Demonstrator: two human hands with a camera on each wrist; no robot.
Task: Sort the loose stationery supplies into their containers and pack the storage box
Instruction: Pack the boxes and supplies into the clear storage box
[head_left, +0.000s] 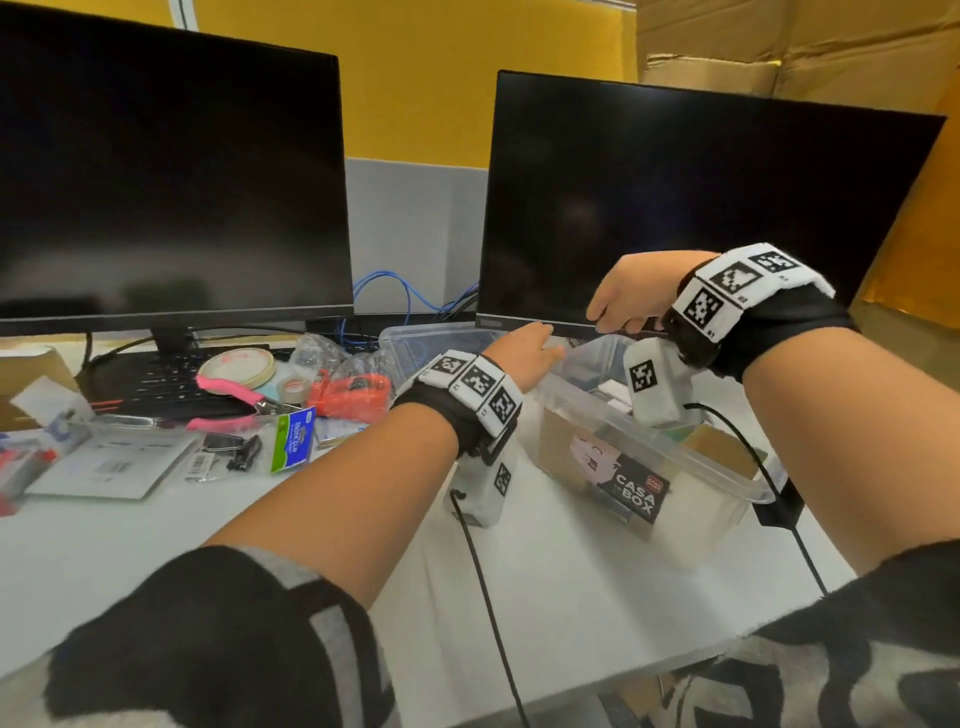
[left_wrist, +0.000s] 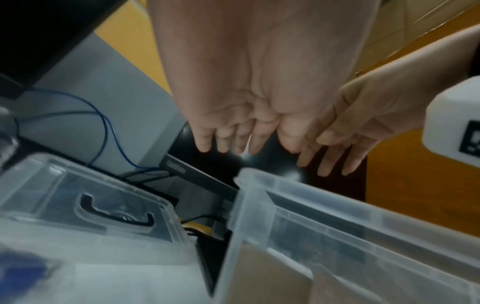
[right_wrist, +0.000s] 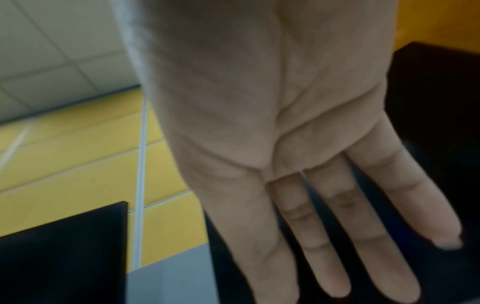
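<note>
Hands first: my left hand reaches forward over the far left corner of the clear storage box, fingers straight and loosely together, palm down, holding nothing; I cannot tell whether the fingertips touch the rim. My right hand hangs above the box's far end, raised higher than the left, and from its wrist view the fingers are extended and slightly spread with nothing in them. From the head view I see something dark under that hand's knuckles, but I cannot tell what it is. The storage box stands open on the white desk, right of centre, just in front of the right monitor, with a black "CASA BOX" label on its near wall and cardboard and small packs inside. A second clear container with a handled lid sits just beside the box's far left corner. Loose supplies lie well to the left on the desk: a pack of binder clips, pink-handled pliers, a roll of masking tape, a smaller brown tape roll, an orange item in a plastic bag and a flat white card pack. Behind them stands the left monitor, dark like the right one, with a black keyboard beneath it.
</note>
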